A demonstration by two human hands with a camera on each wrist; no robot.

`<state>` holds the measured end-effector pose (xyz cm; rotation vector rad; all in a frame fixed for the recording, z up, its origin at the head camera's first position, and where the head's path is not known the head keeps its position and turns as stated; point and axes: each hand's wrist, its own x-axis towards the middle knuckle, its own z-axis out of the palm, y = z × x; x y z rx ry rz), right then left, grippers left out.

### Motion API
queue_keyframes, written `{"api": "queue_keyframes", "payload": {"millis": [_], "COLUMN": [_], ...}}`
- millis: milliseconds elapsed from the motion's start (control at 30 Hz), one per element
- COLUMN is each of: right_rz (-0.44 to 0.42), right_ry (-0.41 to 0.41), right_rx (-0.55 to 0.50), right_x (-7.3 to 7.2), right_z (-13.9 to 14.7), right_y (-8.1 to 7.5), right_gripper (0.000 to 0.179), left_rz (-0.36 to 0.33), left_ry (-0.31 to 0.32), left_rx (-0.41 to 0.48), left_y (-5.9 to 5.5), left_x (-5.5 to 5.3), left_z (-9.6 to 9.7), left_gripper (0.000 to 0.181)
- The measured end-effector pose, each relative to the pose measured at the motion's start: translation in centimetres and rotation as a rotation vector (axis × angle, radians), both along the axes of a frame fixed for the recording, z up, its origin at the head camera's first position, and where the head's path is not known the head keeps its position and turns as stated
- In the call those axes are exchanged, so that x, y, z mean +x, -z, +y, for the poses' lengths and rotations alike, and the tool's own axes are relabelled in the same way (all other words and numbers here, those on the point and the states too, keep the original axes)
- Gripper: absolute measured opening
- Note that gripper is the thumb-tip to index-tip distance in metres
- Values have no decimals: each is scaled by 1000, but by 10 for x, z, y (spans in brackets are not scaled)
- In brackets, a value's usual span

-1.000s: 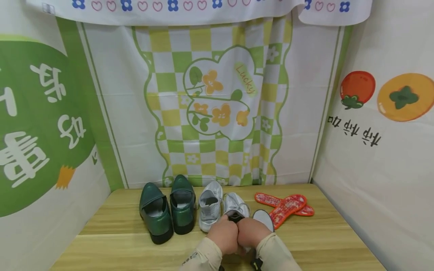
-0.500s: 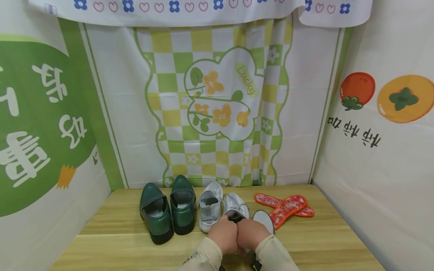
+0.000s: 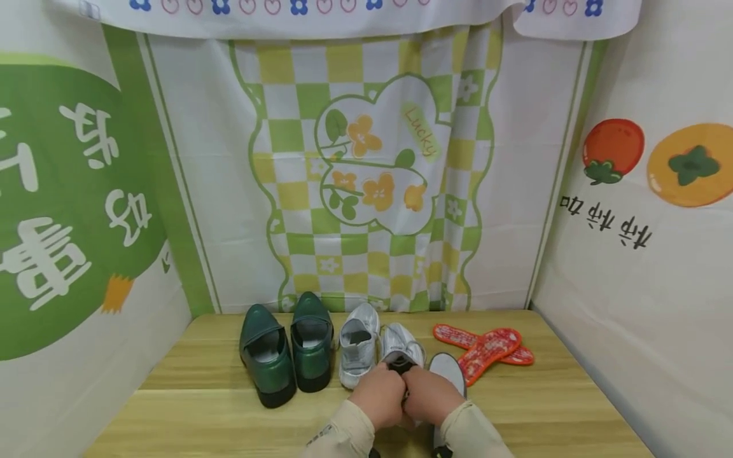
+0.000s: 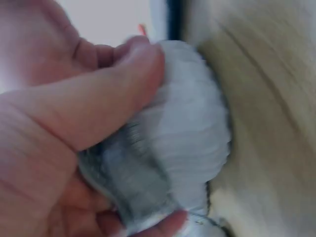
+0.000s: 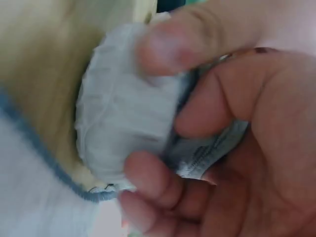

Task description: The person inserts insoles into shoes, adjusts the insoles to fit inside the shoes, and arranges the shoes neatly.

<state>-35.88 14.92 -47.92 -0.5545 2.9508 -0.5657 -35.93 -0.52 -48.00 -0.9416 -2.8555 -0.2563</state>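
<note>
Both hands are at the heel of the right silver sneaker (image 3: pixel 399 337), whose toe points toward the back wall. My left hand (image 3: pixel 378 395) grips it from the left. In the left wrist view the thumb lies against the white heel (image 4: pixel 185 118), with fingers around the grey collar (image 4: pixel 136 177). From the other side my right hand (image 3: pixel 433 394) pinches the heel, its thumb and fingertips touching the white ridged sole (image 5: pixel 118 103). Much of the heel is hidden by the hands in the head view. The other silver sneaker (image 3: pixel 358 346) stands just left.
Green loafers (image 3: pixel 268 366) stand at the left of the wooden tabletop (image 3: pixel 550 407). A pale insole with a dark edge (image 3: pixel 448 375) lies beside the right hand. Red patterned insoles (image 3: pixel 492 350) lie crossed farther right. Fabric-covered walls enclose the back and sides.
The right hand has shifted slightly, and a small dark gap now shows between the hands. The head view has moved a little. Both hands stay at the sneaker's heel.
</note>
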Motion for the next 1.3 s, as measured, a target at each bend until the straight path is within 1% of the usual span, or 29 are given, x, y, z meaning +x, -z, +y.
{"api": "queue_keyframes", "payload": {"millis": [33, 67, 133, 167, 200, 233, 267, 333, 367, 433, 467, 533, 600, 633, 667, 733, 800, 833, 867, 900, 967, 1033, 1067, 1133, 1200, 1233, 1267, 1300], "right_rz": [16, 27, 52, 66, 81, 89, 97, 127, 142, 168, 175, 182, 177, 178, 181, 190, 212, 225, 237, 255, 280, 289, 286, 268, 245, 236, 233, 239], "right_ry": [4, 16, 53, 70, 78, 80, 75, 57, 50, 52, 61, 76, 81, 82, 85, 93, 97, 95, 95, 90, 83, 88, 98, 121, 144, 151, 151, 149], "right_rx": [-35, -69, -126, -154, -170, -184, -194, -193, -190, -176, -165, -145, -126, -117, -110, -101, -88, -80, -78, -72, -59, -42, -34, -21, -6, -4, -3, -1], "right_x": [2, 5, 11, 14, 16, 18, 19, 21, 21, 21, 21, 21, 19, 18, 16, 11, 4, 0, -5, -9, -17, -26, -31, -39, -47, -51, -53, -55], "right_z": [3, 6, 11, 14, 15, 16, 16, 15, 13, 10, 9, 6, 4, 3, 3, 2, 2, 2, 2, 1, 0, -1, -2, -4, -7, -8, -9, -10], "right_y": [0, 0, 1, 2, 4, 6, 9, 15, 17, 20, 21, 22, 21, 20, 19, 16, 14, 13, 12, 13, 14, 16, 17, 18, 18, 19, 20, 21], "right_gripper": [15, 22, 38, 47, 56, 59, 61, 63, 60, 54, 53, 51, 50, 50, 49, 48, 47, 47, 46, 45, 44, 41, 39, 34, 29, 27, 25, 23], "left_rz": [0, -3, -21, -42, -61, -107, -148, -232, -256, -281, -278, -255, -228, -209, -183, -124, -65, -30, -5, 12, 43, 86, 115, 178, 231, 248, 251, 238], "left_ry": [6, -2, -52, -86, -123, -158, -181, -196, -197, -195, -198, -208, -211, -203, -197, -195, -192, -202, -209, -215, -223, -247, -249, -270, -274, -269, -261, -252], "left_rx": [37, 86, 205, 267, 314, 373, 415, 460, 469, 481, 477, 462, 441, 430, 411, 386, 374, 365, 357, 356, 328, 274, 243, 182, 142, 134, 131, 139], "left_y": [0, 0, 0, 0, 1, 3, 6, 14, 19, 26, 29, 33, 36, 38, 44, 51, 62, 63, 62, 57, 50, 37, 35, 33, 33, 34, 33, 30], "left_x": [1, 2, 6, 8, 10, 11, 12, 12, 12, 11, 10, 8, 3, -1, -7, -19, -35, -40, -43, -43, -44, -39, -38, -40, -42, -43, -43, -42], "left_z": [-3, -6, -12, -14, -16, -18, -18, -17, -16, -12, -11, -9, -8, -8, -7, -5, -1, 1, 3, 5, 9, 13, 15, 18, 19, 19, 17, 15], "left_gripper": [32, 27, 23, 26, 33, 39, 46, 54, 56, 56, 55, 55, 55, 55, 55, 53, 52, 52, 51, 50, 49, 45, 41, 35, 28, 24, 21, 20]}}
